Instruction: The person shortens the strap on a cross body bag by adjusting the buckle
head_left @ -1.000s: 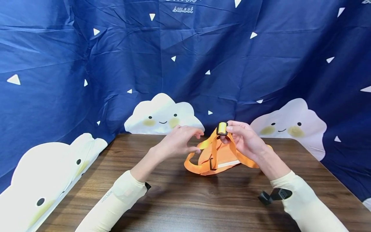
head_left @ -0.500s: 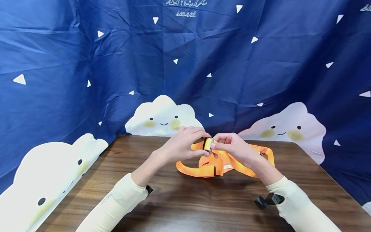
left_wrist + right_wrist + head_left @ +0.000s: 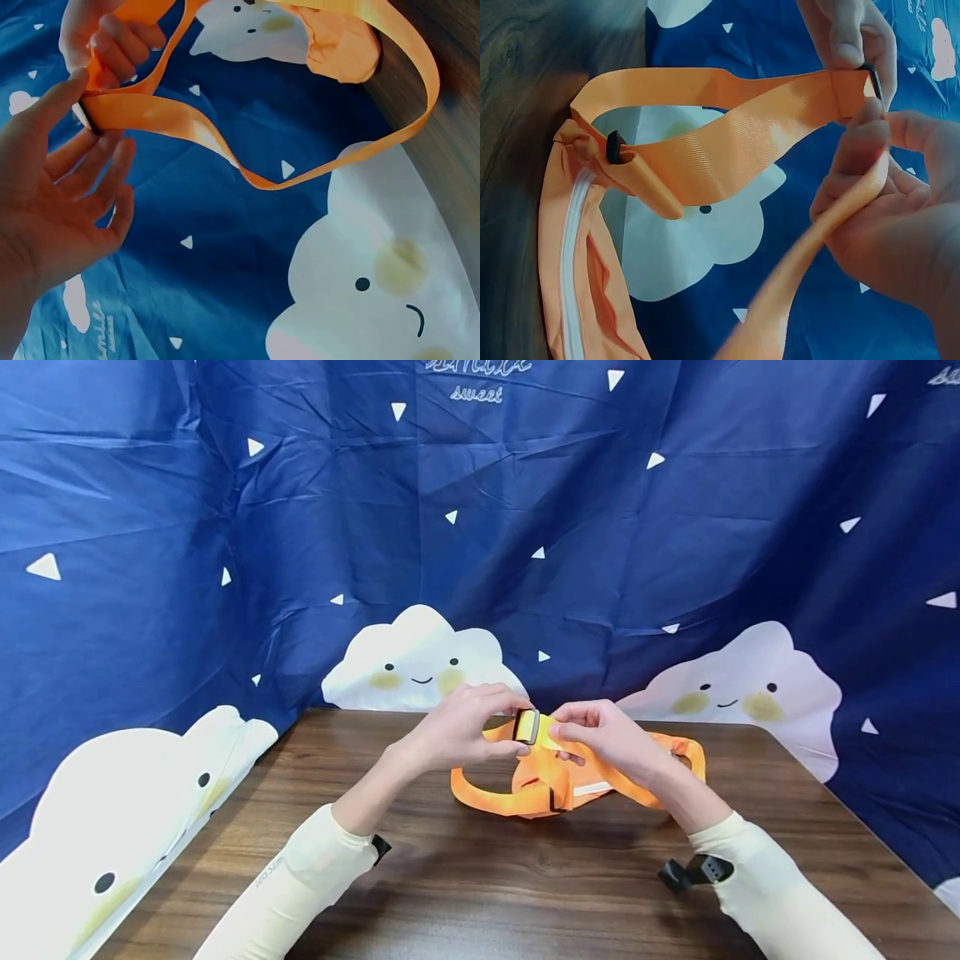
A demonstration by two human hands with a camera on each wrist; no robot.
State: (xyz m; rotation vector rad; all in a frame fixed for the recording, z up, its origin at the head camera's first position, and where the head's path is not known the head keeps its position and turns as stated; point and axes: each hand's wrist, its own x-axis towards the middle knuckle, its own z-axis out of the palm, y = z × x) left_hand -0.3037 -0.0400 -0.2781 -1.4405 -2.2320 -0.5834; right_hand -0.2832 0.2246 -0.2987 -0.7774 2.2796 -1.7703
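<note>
**Two hands hold the buckle and strap of an orange bag**

The left hand point(image 3: 461, 727) pinches a black buckle point(image 3: 527, 726) between its thumb and fingertips, with its remaining fingers loosely bent and holding nothing. Just to the right, the right hand point(image 3: 611, 739) pinches the orange strap point(image 3: 491, 799) between thumb and forefinger right beside the buckle, its other fingers curled in. Strap webbing passes through the buckle, which is held up off the counter point(image 3: 480, 893) between the two hands.

From the hands the strap falls in loose bends: one loop swings out to the left and comes back toward the bag point(image 3: 592, 262), while another length hangs under the right hand. A further orange loop shows to the right, past the right wrist.

The bag lies on the counter, below the hands and toward the far edge, partly hidden by the strap and the right hand. Its white zipper point(image 3: 571, 285) runs along the near side in the head view, and a second black buckle point(image 3: 615, 148) sits on the strap by the bag's left end.

Both arms come from the near side in cream sleeves point(image 3: 780, 885), each with a black device point(image 3: 697, 872) at the wrist. Beyond the brown wood-grain counter hangs a blue curtain point(image 3: 480, 577) printed with white triangles and smiling clouds point(image 3: 423, 647).
</note>
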